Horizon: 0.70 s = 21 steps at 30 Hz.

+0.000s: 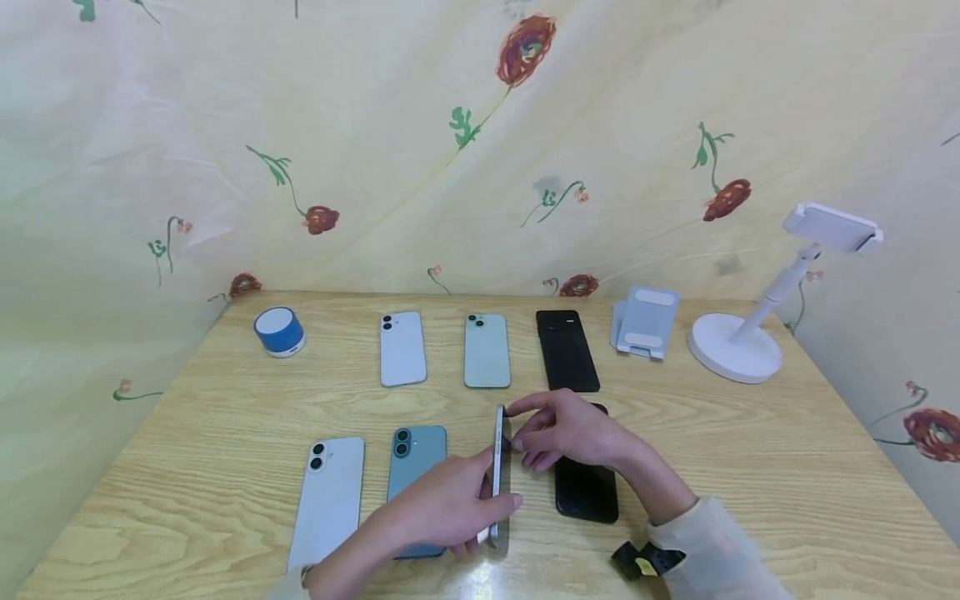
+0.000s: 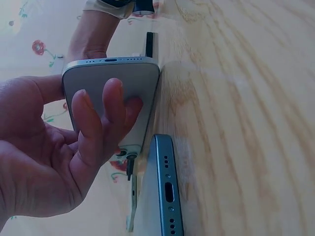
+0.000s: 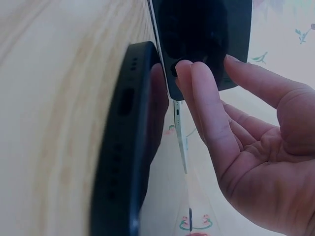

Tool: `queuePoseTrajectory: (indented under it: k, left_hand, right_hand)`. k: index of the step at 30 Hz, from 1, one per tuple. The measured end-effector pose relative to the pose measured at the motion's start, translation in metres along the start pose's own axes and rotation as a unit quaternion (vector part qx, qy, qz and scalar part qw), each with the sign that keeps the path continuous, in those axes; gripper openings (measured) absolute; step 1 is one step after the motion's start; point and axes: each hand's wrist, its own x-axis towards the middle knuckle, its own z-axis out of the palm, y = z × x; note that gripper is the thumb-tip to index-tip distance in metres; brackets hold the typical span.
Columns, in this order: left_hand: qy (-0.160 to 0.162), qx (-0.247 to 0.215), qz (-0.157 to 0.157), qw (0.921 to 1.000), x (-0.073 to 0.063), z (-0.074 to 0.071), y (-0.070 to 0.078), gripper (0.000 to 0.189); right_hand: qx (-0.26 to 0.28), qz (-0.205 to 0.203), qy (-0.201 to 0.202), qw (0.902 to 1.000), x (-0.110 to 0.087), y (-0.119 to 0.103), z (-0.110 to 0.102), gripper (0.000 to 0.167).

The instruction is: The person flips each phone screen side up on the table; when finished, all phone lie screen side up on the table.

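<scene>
The left hand grips the phone, edge up, between the blue phone and black phone; the right hand, loosely extended by its screen, holds nothing. Handling seems midway: it isn't laid flat.

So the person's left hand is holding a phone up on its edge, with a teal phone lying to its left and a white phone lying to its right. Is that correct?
Not quite: the phone lying on the right is a black phone, not white, as the head view shows. The left hand does hold the upright phone on edge, with the teal phone to its left.
</scene>
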Motion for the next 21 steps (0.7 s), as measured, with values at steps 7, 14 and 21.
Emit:
queuePoseTrajectory:
  k: [7,14,21]
  left_hand:
    - [0.004,-0.010,0.010,0.9999,-0.001,-0.001,-0.003,0.049]
    - [0.007,-0.027,0.016,0.9995,-0.003,-0.002,-0.009,0.048]
    - [0.020,-0.033,0.043,0.9983,-0.003,-0.004,-0.013,0.057]
  right_hand:
    - [0.008,0.005,0.001,1.0000,0.000,0.001,0.003,0.053]
    - [0.011,0.012,0.005,0.9999,0.001,0.003,0.007,0.053]
    - [0.018,0.015,0.013,0.9996,0.001,0.004,0.010,0.055]
